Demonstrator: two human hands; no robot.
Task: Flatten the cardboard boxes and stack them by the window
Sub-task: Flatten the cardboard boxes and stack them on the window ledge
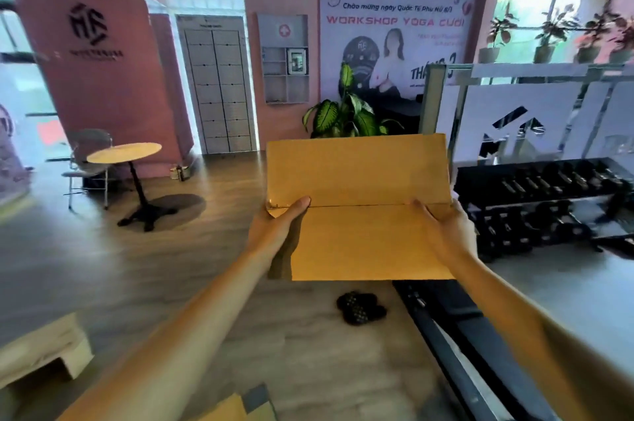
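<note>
A brown cardboard box (358, 180) is held up in front of me at chest height, its two closed flaps meeting along a seam across the middle. My left hand (274, 231) grips its left edge, thumb lying on the seam. My right hand (446, 231) grips the right edge, thumb on top near the seam. More cardboard (236, 408) shows at the bottom edge of the view. A window (549, 22) with potted plants is at the far right.
A round table (125, 152) and chair stand at the left. A large potted plant (343, 115) is behind the box. A dumbbell rack (542, 201) and a white counter (566, 290) lie to the right. Black slippers (360, 307) sit on the wooden floor. A pale wooden block (41, 348) is at lower left.
</note>
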